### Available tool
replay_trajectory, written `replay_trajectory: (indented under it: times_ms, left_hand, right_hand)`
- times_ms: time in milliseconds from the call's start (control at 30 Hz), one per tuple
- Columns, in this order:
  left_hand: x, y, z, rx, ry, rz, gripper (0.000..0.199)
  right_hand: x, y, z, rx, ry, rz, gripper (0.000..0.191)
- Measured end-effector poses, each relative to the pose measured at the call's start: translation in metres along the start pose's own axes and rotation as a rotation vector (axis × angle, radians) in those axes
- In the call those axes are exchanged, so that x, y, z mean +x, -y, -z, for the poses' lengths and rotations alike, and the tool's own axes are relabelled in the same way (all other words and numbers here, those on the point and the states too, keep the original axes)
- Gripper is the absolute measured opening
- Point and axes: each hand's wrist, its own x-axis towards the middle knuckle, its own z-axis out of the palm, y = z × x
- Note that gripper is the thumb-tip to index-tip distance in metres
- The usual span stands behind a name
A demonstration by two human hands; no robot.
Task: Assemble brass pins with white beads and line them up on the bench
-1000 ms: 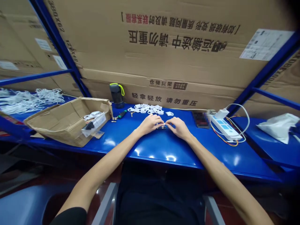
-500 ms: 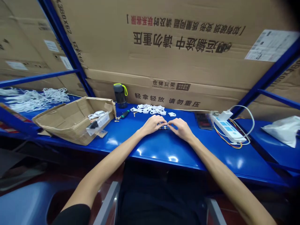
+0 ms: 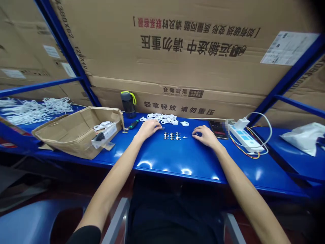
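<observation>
Several small metal pins (image 3: 172, 136) lie in short rows on the blue table (image 3: 162, 156), with a single pin (image 3: 185, 137) just to their right. My left hand (image 3: 150, 128) is left of the rows, its fingertips pinched on a small pin (image 3: 163, 128). To the right of the rows my right hand (image 3: 203, 134) rests low over the table, fingers curled; whether anything is between them is too small to tell. White plastic parts (image 3: 162, 118) are heaped behind my left hand, and one white part (image 3: 185, 123) lies apart from the heap.
An open cardboard box (image 3: 68, 139) stands at the left. Behind it are a dark bottle (image 3: 128, 105) and a green screwdriver (image 3: 133, 124). A phone (image 3: 218, 128) and a white power strip (image 3: 246, 138) with cables lie at the right.
My hands have moved apart, the left one leftward and the right one rightward. The rows of pins between them are now uncovered. The view has shifted slightly.
</observation>
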Motion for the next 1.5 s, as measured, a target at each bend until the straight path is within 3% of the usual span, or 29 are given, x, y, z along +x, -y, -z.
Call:
replay_trajectory:
  times_ms: [233, 433, 533, 700, 833, 1333, 1500]
  left_hand:
    - [-0.003, 0.002, 0.0, -0.062, 0.075, 0.078, 0.023]
    - [-0.002, 0.0, 0.0, -0.092, 0.014, 0.075, 0.027]
    - [0.002, -0.018, -0.004, -0.151, -0.055, 0.036, 0.032]
    - [0.011, -0.062, -0.02, -0.352, -0.055, -0.084, 0.032]
    - [0.013, -0.077, -0.03, -0.472, -0.03, -0.13, 0.03]
    - [0.015, -0.078, -0.035, -0.439, -0.019, -0.044, 0.029]
    - [0.012, -0.06, -0.023, -0.288, -0.038, -0.012, 0.022]
  right_hand:
    - [0.004, 0.022, -0.003, 0.062, 0.02, 0.047, 0.024]
    - [0.011, 0.042, -0.013, 0.037, 0.061, 0.072, 0.023]
    - [0.012, 0.047, -0.014, 0.048, 0.04, 0.079, 0.023]
    - [0.013, 0.063, -0.011, 0.124, -0.072, 0.142, 0.023]
    - [0.013, 0.074, -0.013, 0.154, -0.13, 0.203, 0.018]
    - [0.016, 0.072, -0.019, 0.122, -0.102, 0.217, 0.01]
    - [0.014, 0.056, -0.008, 0.034, -0.069, 0.144, 0.011]
